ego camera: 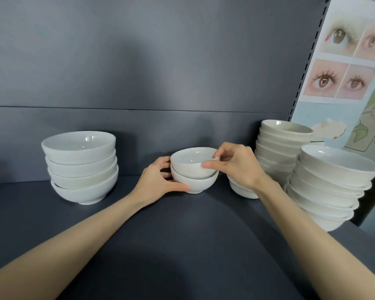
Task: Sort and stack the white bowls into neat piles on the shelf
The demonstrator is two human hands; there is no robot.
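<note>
Two small white bowls sit nested in the middle of the dark shelf (182,230). My right hand (234,165) pinches the rim of the top small bowl (188,162), thumb on the near wall and a finger at the far edge. My left hand (158,180) grips the left side of the bottom small bowl (199,184), with the thumb along its base. A pile of several larger white bowls (82,167) stands at the left. Another small bowl (240,189) lies partly hidden behind my right wrist.
Two tall piles of white bowls stand at the right, a rear pile (279,146) and a leaning front pile (329,185) near the shelf's edge. A poster with pictures of eyes (344,68) hangs at the right. The grey back panel (139,61) closes the shelf.
</note>
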